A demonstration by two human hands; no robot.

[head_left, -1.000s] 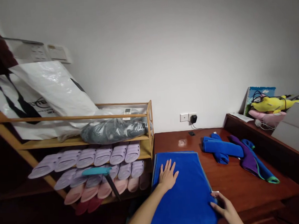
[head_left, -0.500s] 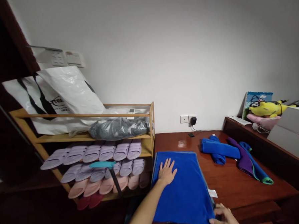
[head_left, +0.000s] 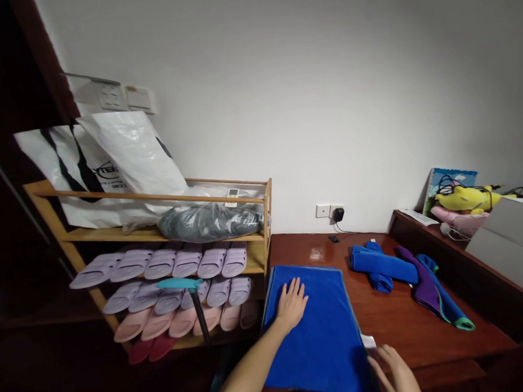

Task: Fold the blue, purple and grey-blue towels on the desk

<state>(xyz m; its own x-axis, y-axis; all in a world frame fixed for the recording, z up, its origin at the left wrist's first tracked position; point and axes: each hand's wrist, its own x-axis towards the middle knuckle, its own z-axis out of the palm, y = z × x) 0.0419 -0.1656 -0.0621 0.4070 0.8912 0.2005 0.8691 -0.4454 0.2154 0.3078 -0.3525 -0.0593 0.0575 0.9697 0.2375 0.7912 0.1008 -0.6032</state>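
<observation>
A blue towel lies flat on the reddish-brown wooden table, its near edge at the table's front. My left hand rests palm down on the towel's upper left part, fingers spread. Beside the towel's near right corner is my right hand, thumb and fingers apart with nothing visible between them. A white tag sticks out from the towel's right edge. Farther right lie rolled blue cloths, one across another, beside a purple cloth and a blue roll with green edging.
Left of the table stands a wooden shoe rack with lilac and pink slippers. White bags sit on top. A turquoise-topped stick leans in front. A plug is in the wall; a yellow plush toy sits at right.
My right hand has come away from the towel's near right corner and its fingers have opened. My left hand stays flat on the towel. The view has shifted slightly.
</observation>
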